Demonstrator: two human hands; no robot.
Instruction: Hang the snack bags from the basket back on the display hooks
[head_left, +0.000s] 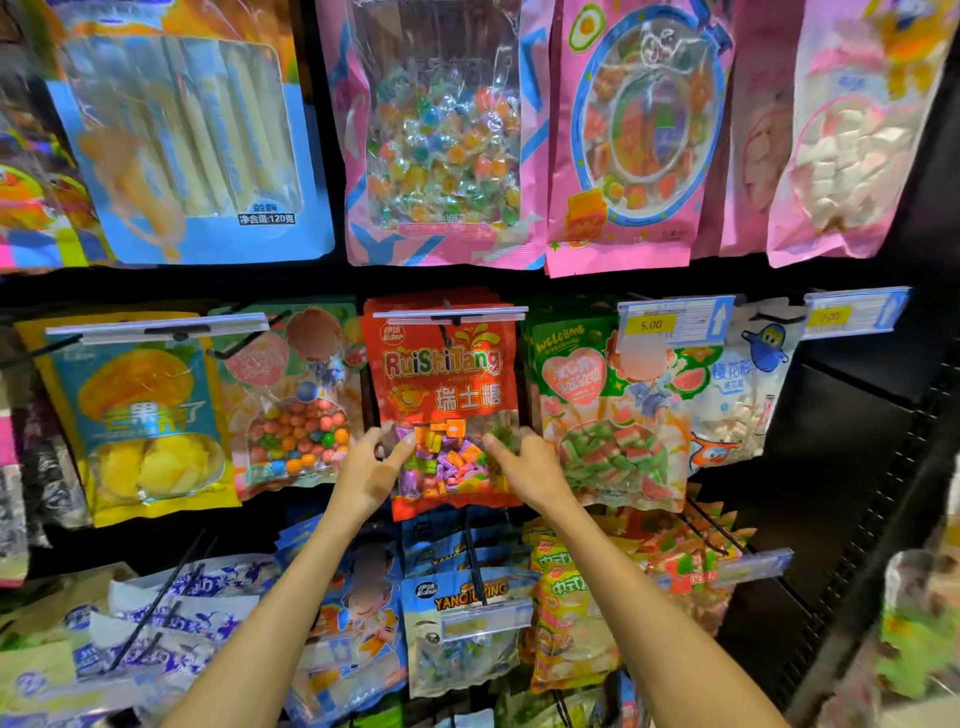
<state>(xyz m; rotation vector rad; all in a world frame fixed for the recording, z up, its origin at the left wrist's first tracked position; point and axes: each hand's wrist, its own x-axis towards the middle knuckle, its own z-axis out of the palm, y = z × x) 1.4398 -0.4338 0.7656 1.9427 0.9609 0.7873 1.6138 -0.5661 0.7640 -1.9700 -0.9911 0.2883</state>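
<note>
We hold the red candy bag (447, 400) from both sides in the middle row of the display rack (852, 426). Our left hand (366, 470) grips its lower left edge, thumb laid over the clear window and the other fingers tucked behind the bag. Our right hand (530, 465) grips the lower right edge the same way, thumb in front, fingers curled round the back. The bag hangs upright, its top just under the clear price strip (449, 313) at the end of a black hook (448, 306); more red bags sit behind it. We cannot tell whether the hook passes through the front bag's hole.

Just left of it hangs a bag of round coloured candies (296, 400), and farther left a yellow mango bag (145, 415). Just right hangs a green watermelon gummy bag (605, 410) under a yellow price tag (651, 325) reading 5.00. Pink bags (623, 135) fill the row above, and blue bags (462, 623) hang in the row below, beneath our forearms.
</note>
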